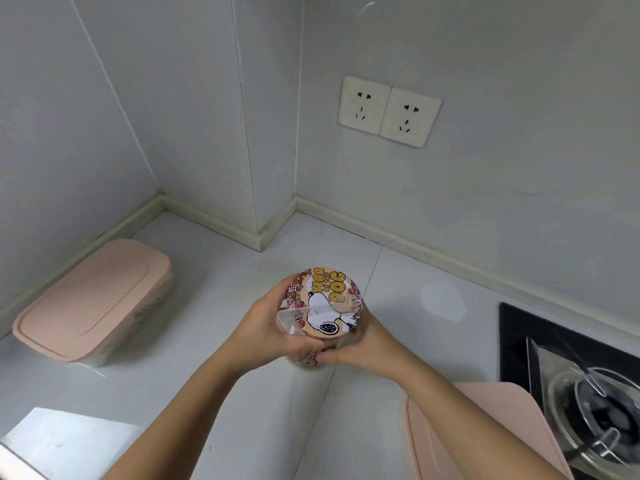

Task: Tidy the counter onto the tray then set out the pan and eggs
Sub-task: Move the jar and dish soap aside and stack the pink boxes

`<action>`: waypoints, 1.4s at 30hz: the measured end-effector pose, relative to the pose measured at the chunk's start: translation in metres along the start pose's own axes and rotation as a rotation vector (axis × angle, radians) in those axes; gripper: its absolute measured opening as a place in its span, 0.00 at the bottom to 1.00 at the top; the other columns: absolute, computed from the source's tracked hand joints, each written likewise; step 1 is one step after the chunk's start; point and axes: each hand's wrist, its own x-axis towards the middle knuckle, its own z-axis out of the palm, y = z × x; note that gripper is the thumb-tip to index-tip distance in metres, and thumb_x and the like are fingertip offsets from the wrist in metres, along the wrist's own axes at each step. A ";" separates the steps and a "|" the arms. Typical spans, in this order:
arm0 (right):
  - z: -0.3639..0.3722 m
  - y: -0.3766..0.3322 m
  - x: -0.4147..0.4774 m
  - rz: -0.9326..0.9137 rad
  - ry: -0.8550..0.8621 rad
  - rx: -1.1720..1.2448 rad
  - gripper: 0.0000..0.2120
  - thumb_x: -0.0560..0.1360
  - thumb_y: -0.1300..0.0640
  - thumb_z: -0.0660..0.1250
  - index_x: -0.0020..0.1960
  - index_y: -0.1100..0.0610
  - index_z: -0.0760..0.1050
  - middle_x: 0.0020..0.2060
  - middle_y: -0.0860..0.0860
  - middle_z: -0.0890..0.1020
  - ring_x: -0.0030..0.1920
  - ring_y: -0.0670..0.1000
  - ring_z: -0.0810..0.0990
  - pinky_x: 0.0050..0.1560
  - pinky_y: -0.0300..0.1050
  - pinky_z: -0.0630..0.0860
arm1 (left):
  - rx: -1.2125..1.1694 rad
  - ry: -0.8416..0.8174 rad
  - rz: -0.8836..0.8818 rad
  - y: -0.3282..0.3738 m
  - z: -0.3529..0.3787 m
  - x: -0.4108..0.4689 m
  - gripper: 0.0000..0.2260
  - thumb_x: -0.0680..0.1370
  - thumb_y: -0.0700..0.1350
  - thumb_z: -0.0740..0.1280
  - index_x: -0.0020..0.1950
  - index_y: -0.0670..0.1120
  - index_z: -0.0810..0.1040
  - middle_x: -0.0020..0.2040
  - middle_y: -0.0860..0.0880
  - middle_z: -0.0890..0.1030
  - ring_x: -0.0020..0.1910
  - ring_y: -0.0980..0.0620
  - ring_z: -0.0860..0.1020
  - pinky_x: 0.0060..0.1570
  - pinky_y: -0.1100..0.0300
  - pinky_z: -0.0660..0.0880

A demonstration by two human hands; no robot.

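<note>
**A:** You're at a white counter (pixel 194 393) that runs into a corner of pale wall (pixel 502 185), where a square column (pixel 273 133) juts forward.

**B:** Both your hands are on one thing: a round jar (pixel 323 303) whose printed lid shows a cartoon dog and the words "YEAR OF THE DOG". Your left hand (pixel 273 327) wraps its left side, with the fingers curled round the body just under the lid. Your right hand (pixel 367 344) grips the right side the same way.

**A:** A clear strip (pixel 301 311) crosses the lid from your left-hand side. The jar is at the middle of the counter, in front of the column. You can't tell whether its base rests on the surface or is raised, because your hands hide it.

**B:** Moving outward, a pink box (pixel 93 299) with its lid on lies to your left, close along the wall and well apart from the jar.

**A:** On your right, a flat pink piece (pixel 460 441) lies at the near edge, partly covered by your right forearm. Whether it is a lid or a tray, you can't tell.

**B:** It lies just beside the black glass hob (pixel 554 344), whose burner (pixel 602 410) and metal support show at the right edge.

**A:** Higher up, two white sockets (pixel 389 110) sit side by side on the wall behind the jar.

**B:** At the near left corner there's a pale panel (pixel 65 434), shiny and cut off by the edge of the view, so it can't be named.
</note>
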 end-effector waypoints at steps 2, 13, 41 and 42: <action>-0.013 -0.009 -0.016 -0.017 0.019 0.000 0.42 0.59 0.61 0.82 0.69 0.49 0.67 0.61 0.41 0.78 0.63 0.40 0.75 0.62 0.37 0.73 | -0.015 -0.003 0.032 0.021 0.006 -0.004 0.38 0.61 0.45 0.82 0.65 0.60 0.69 0.58 0.64 0.79 0.59 0.62 0.77 0.55 0.71 0.73; -0.104 -0.016 -0.189 -0.043 0.244 0.015 0.42 0.60 0.58 0.81 0.69 0.44 0.65 0.59 0.39 0.78 0.60 0.37 0.76 0.59 0.34 0.74 | -0.095 -0.183 0.212 0.143 0.118 -0.052 0.35 0.62 0.52 0.80 0.66 0.60 0.70 0.60 0.59 0.80 0.60 0.57 0.78 0.59 0.58 0.74; -0.288 0.171 -0.735 0.237 0.865 0.081 0.38 0.64 0.58 0.79 0.67 0.40 0.64 0.58 0.37 0.78 0.58 0.34 0.76 0.50 0.29 0.74 | -0.142 -0.911 0.461 0.343 0.638 -0.218 0.31 0.66 0.42 0.79 0.66 0.57 0.71 0.58 0.59 0.81 0.57 0.58 0.80 0.54 0.63 0.77; -0.297 0.179 -0.745 0.239 0.886 0.093 0.38 0.64 0.59 0.79 0.67 0.41 0.64 0.58 0.37 0.78 0.59 0.36 0.76 0.51 0.31 0.75 | -0.141 -0.934 0.470 0.347 0.656 -0.216 0.32 0.66 0.44 0.79 0.66 0.58 0.71 0.58 0.60 0.81 0.58 0.58 0.79 0.56 0.61 0.77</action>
